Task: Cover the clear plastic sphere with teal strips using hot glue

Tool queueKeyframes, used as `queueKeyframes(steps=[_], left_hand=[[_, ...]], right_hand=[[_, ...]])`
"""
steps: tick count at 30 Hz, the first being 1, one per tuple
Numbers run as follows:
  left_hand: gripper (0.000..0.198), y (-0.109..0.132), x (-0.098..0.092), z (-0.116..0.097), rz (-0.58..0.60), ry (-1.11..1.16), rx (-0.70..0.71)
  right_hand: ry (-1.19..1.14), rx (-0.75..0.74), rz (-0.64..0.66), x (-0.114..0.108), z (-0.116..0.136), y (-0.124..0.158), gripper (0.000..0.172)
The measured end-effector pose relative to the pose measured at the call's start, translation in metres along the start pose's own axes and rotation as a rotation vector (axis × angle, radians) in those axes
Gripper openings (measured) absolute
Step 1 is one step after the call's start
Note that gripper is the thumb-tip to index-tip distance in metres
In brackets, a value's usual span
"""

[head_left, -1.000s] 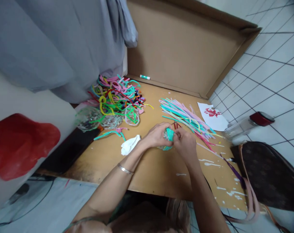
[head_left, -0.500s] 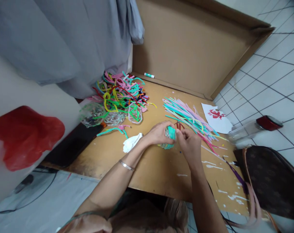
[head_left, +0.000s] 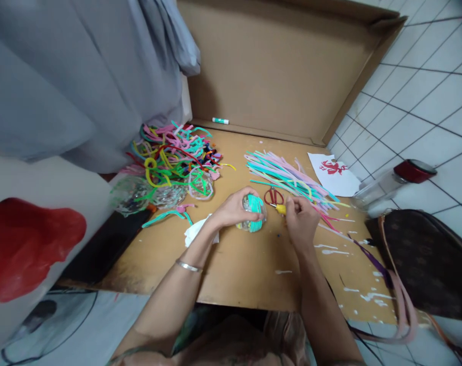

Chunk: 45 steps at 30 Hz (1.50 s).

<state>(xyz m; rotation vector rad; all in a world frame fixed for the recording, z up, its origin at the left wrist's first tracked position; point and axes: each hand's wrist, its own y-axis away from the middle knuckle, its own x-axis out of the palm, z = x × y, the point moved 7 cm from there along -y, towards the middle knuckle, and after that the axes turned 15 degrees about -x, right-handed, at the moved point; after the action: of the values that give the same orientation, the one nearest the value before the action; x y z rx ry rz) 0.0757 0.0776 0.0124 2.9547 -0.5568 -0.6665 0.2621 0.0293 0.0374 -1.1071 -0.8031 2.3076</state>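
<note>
My left hand [head_left: 233, 209] is wrapped round a clear ball bound with teal pipe cleaner [head_left: 252, 212] and holds it on the cardboard work surface [head_left: 246, 264]. My right hand [head_left: 301, 218] is closed a little to the right of the ball, pinching a small yellow piece [head_left: 280, 208] at its fingertips. Red-handled scissors [head_left: 273, 195] lie just behind that piece. A fan of straight pastel pipe cleaners [head_left: 287, 178] lies beyond my right hand.
A tangled heap of bent pipe cleaners [head_left: 173, 152] and clear balls [head_left: 131, 193] sits at the left. A white tissue [head_left: 194, 233], a glue stick [head_left: 220, 121], a paper with a red cutout [head_left: 333, 173], a red-lidded jar [head_left: 391, 188] and a brown bag [head_left: 425, 264] surround the surface.
My right hand has come off the ball, moved right and now pinches a yellow piece. The left hand keeps the ball. The scissors have come into view.
</note>
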Motion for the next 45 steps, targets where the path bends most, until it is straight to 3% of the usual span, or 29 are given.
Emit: queueKeyframes(steps=[4, 9, 16, 22, 26, 45], left_hand=[[0.052, 0.0, -0.002, 0.001, 0.014, 0.031, -0.049], [0.049, 0.003, -0.004, -0.004, 0.022, 0.071, -0.052], [0.053, 0.002, -0.004, -0.003, 0.023, 0.013, -0.042], [0.05, 0.003, -0.002, -0.005, 0.035, -0.026, 0.01], [0.047, 0.006, 0.002, -0.007, 0.068, -0.016, 0.032], [0.047, 0.007, 0.007, -0.01, 0.059, -0.066, 0.075]], right_hand=[[0.252, -0.033, 0.021, -0.007, -0.014, 0.006, 0.024], [0.313, -0.087, 0.066, 0.001, -0.019, 0.012, 0.02], [0.087, -0.221, 0.026, 0.015, -0.003, 0.016, 0.018], [-0.18, -0.371, 0.024, 0.016, 0.028, 0.018, 0.012], [-0.23, -0.433, 0.039, 0.016, 0.044, 0.021, 0.015], [-0.292, -0.266, -0.001, 0.023, 0.037, 0.023, 0.015]])
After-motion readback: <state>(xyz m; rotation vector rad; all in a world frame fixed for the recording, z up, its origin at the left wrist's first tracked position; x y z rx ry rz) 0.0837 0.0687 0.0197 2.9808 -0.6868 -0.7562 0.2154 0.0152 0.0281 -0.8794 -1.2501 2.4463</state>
